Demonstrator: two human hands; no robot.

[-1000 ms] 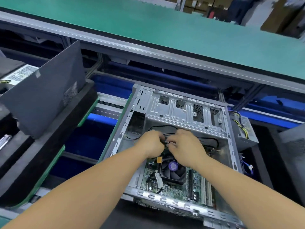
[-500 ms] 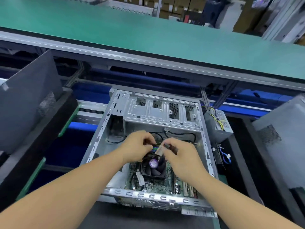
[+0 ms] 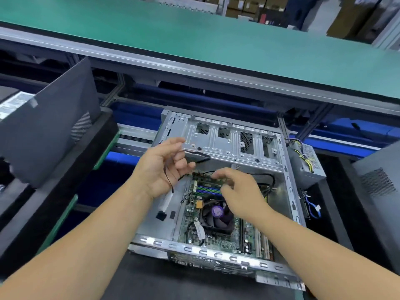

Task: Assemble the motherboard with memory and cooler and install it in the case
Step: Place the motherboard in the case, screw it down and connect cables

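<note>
no text comes through legibly anywhere. a white printed label point(image 3: 15, 102) sits on the dark unit at the far left, lines of print on it, all too blurred to make out. a purple round sticker point(image 3: 217, 211) sits on the cooler fan hub, its marking unreadable. a white tag point(image 3: 199, 229) lies on the motherboard beside the fan, too small to read.
</note>
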